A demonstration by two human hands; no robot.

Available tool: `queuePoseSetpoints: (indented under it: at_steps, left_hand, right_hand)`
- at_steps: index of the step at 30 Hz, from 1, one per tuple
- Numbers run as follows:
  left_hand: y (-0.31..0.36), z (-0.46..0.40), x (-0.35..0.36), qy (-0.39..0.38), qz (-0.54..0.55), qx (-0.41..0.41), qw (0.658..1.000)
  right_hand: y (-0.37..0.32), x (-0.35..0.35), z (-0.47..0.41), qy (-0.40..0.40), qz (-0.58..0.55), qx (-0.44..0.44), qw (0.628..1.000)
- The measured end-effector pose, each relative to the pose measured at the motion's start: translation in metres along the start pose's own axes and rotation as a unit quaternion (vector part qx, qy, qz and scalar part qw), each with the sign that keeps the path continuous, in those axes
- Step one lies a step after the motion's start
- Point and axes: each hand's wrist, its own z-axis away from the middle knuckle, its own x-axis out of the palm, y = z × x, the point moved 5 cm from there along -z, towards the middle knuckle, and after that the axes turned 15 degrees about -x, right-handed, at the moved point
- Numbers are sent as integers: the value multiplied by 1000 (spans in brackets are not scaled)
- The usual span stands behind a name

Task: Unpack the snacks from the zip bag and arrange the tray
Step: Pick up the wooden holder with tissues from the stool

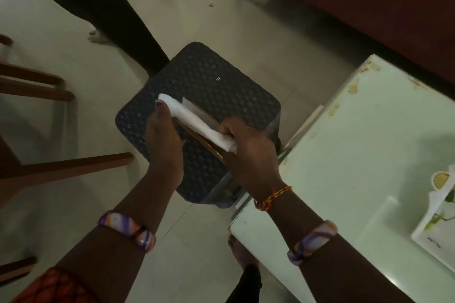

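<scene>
Both my hands hold a thin, flat brown object [209, 145] edge-on above a dark woven-pattern stool [209, 76]. A white tissue or cloth [194, 122] lies along its upper edge. My left hand [163, 135] grips the far end, with the thumb on the cloth. At the near end my right hand [248, 145] pinches the cloth and the object. A white tray [428, 241] with a green leaf print sits at the right edge on the pale table. No zip bag shows.
A glossy pale-green table [369, 155] with stained edges fills the right side. Wooden chair legs [61, 167] stand at the left on the tiled floor. A dark red furniture piece [369, 7] is at the top right. My foot [240, 253] stands beside the table corner.
</scene>
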Motion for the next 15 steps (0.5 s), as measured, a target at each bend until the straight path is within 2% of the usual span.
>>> queuePoseSetpoints:
  at_steps: [3,7,12,15]
  left_hand:
    - [-1,-6,1,-2,-12,-21,1000]
    - [0,-13,-1,-4,-39,-30,999]
    - [5,-27,-2,-9,-87,-44,995]
    - [5,-35,2,-30,-122,-52,991]
  right_hand:
    - [-1,3,2,9,38,-10,999]
    - [-2,8,11,6,29,6,1000]
    - [20,3,23,41,-50,138,988]
    - [25,5,20,43,-41,146,987]
